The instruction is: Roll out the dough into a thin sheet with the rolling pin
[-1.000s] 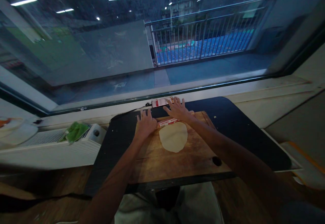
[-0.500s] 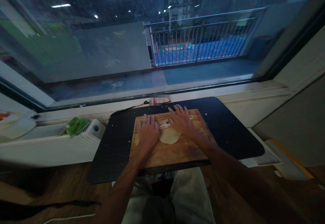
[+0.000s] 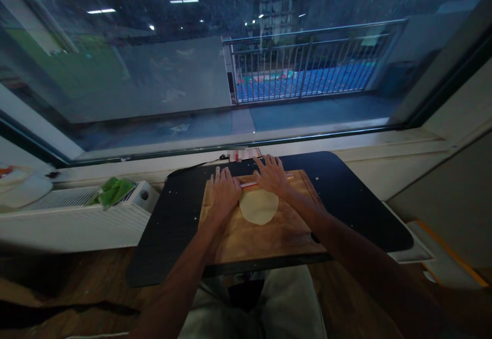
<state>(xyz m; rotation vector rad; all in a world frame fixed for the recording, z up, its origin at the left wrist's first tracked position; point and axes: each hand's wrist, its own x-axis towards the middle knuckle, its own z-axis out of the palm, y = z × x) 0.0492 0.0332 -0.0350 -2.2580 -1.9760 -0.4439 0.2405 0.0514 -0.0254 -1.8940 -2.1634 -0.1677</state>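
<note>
As a slim roller [image 3: 249,184] lies across the far part of a wooden board [image 3: 253,241], the left hand [image 3: 225,187] covers its left end and the right hand [image 3: 271,177] rests over it farther along, a short stretch with reddish marking showing between them. Each grip is spread, palm down, fingers extended forward rather than curled around the roller. Just on the near side of it, a round, flat sheet of pale dough [image 3: 259,208] lies on the board, between the forearms. Beneath the board is a black counter [image 3: 357,216] dotted with pale specks. Off to the left, a crumpled green thing [image 3: 114,192] sits on a white radiator [image 3: 115,231].
</note>
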